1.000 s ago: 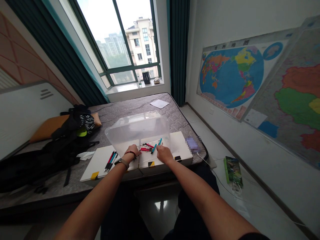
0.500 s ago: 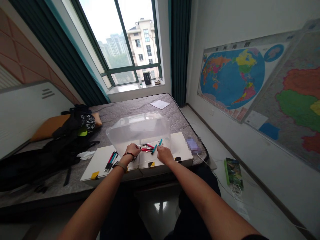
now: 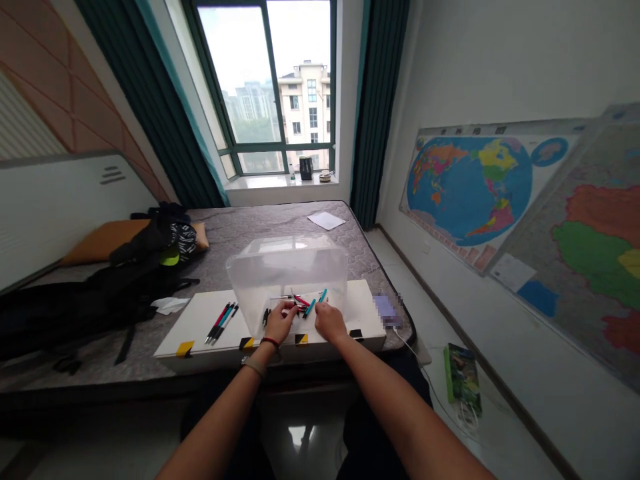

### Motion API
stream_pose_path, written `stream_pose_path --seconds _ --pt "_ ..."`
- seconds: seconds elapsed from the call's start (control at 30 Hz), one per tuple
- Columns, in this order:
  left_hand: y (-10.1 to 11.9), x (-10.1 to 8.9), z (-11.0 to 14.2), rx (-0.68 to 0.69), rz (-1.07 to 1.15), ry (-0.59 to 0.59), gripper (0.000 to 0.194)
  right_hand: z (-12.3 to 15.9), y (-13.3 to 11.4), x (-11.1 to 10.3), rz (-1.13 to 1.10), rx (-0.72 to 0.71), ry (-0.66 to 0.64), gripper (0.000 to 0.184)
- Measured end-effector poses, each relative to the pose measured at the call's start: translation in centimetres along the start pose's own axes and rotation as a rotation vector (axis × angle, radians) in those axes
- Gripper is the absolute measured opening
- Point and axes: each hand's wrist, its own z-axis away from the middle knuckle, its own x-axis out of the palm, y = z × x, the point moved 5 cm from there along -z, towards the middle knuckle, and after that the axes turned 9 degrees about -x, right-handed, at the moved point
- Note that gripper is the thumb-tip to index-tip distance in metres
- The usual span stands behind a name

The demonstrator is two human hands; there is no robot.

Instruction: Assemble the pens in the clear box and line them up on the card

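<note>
A clear plastic bin (image 3: 287, 267) lies on its side on a white board (image 3: 200, 323) across the bed's near edge. Several red, teal and black pens (image 3: 306, 303) lie scattered at the bin's mouth. My left hand (image 3: 279, 321) reaches into that pile with its fingers curled onto a pen. My right hand (image 3: 327, 320) rests beside the pile with its fingers bent down among the pens; what they hold is hidden. A sorted row of pens (image 3: 221, 323) lies on the board to the left.
A black bag (image 3: 90, 293) and clothing lie on the grey mattress (image 3: 280, 223) at the left. A sheet of paper (image 3: 326, 220) sits far back. A blurred phone (image 3: 385, 307) is on the bed's right corner. A green book (image 3: 463, 377) lies on the floor.
My head has lifted and turned slightly, shifting the view. My left hand has moved right, closer to the pen pile and my right hand. The pens lie as before.
</note>
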Motion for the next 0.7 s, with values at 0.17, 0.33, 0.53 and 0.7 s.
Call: stream_pose_path --seconds 0.17,0.33,0.53,0.7 --pt "-0.4 0.3 0.4 -0.002 0.144 0.02 0.035 -0.2 0.0 0.1 0.034 0.03 -0.011 0.021" --pt "-0.4 0.1 0.9 0.032 0.018 0.052 0.031 -0.2 -0.2 0.3 0.033 0.011 0.0 0.02" --pt "-0.9 0.1 0.0 -0.015 0.101 -0.115 0.026 -0.9 -0.4 0.1 0.075 0.022 -0.072 0.02" --pt "-1.5 0.0 -0.4 -0.044 0.178 -0.133 0.031 -3.1 -0.9 -1.4 0.139 -0.114 -0.229 0.028"
